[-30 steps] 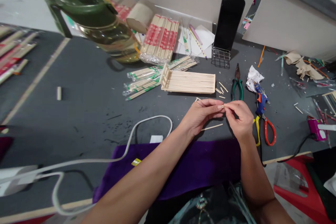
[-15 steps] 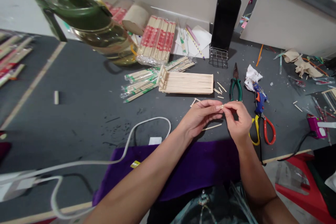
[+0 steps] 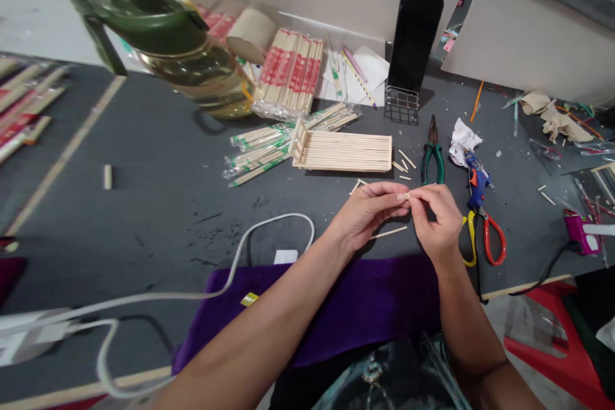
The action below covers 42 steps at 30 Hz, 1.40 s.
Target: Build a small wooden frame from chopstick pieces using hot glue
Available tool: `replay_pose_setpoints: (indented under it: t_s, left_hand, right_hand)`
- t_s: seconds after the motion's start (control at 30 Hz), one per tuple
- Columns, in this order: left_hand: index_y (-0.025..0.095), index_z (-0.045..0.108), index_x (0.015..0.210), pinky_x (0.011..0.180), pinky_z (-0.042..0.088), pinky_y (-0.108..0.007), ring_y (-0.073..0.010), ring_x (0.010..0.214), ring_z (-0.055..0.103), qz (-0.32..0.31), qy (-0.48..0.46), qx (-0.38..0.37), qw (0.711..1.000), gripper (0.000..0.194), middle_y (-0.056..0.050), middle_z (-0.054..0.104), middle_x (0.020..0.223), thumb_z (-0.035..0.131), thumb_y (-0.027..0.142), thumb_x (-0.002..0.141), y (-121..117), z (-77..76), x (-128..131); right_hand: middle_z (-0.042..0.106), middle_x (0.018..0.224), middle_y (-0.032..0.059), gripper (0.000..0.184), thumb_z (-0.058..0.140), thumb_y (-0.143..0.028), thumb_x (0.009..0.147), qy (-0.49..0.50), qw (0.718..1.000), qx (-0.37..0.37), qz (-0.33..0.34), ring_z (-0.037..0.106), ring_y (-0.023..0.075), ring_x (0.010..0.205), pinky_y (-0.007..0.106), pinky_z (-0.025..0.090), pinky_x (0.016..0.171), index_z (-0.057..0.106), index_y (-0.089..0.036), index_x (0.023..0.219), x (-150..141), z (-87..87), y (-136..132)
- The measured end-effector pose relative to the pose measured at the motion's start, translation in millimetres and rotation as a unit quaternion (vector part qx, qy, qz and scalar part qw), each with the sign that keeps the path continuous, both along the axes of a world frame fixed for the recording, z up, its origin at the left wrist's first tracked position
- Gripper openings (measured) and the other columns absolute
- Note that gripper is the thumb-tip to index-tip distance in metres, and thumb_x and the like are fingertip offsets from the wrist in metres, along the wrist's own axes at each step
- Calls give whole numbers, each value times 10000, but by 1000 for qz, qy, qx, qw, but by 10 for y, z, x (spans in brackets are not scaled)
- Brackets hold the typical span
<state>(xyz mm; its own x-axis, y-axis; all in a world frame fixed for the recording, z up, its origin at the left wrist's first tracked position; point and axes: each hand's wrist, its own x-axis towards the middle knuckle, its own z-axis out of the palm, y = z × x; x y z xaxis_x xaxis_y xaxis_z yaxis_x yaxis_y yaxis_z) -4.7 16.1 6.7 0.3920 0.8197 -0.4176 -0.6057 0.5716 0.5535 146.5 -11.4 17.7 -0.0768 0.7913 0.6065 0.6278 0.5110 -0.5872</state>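
Left tabletop offers room; pliers obstruct beyond right fingers.

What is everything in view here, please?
Slatted frame: one, pale, centre
Small piece: at least one, pale, right of centre
Loose sticks: several, pale, beside frame
Pliers: one, green-handled, right of frame
Glue gun: one, blue, right of pliers
Looped handles: one red, one yellow, below glue gun
Phone: one, black, on wire stand
Pitcher: one, green-lidded, upper left
Wrapped sticks: many, red- or green-marked, behind frame, far left
Cardboard roll: one, brown, beside pitcher
Pens: several, mixed, left of phone
Large cloth: one, purple, bottom centre
Cable: at least one, white, lower left
Stool-like object: one, red, lower right
Scraps: many, mixed, far right
Table: one, dark grey, beneath
Left hand: one, bare, pinching small piece
Right hand: one, bare, pinching small piece
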Motion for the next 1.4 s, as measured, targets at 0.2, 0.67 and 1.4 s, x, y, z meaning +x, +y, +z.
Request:
replay_pose_setpoints:
  t_s: [0.2,0.67,1.4]
  left_hand:
    - [119,745,753,681,601,-176,-92,646,699,-1,-12,-8,1000,185,-22,746,714,892,121,640,-7,10,20]
    - [123,714,739,684,585,-170,-85,663,686,6,-48,-24,999,202,7,719,704,891,141,645,-8,24,37]
    - [126,757,722,661,597,-211,-109,616,690,14,41,51,998,312,-22,737,691,962,269,535,-7,48,11]
  right_hand:
    - [704,905,77,275,583,-118,911,-43,996,75,8,674,200,845,353,585,740,725,-241,1112,20,-81,7]
    - [730,898,55,222,584,-156,935,24,999,27,2,699,170,827,321,591,733,748,-245,1055,-51,-43,12]
    - [644,816,10,77,673,-247,893,161,977,-143,13,630,131,727,250,524,601,682,-208,827,0,-68,8]
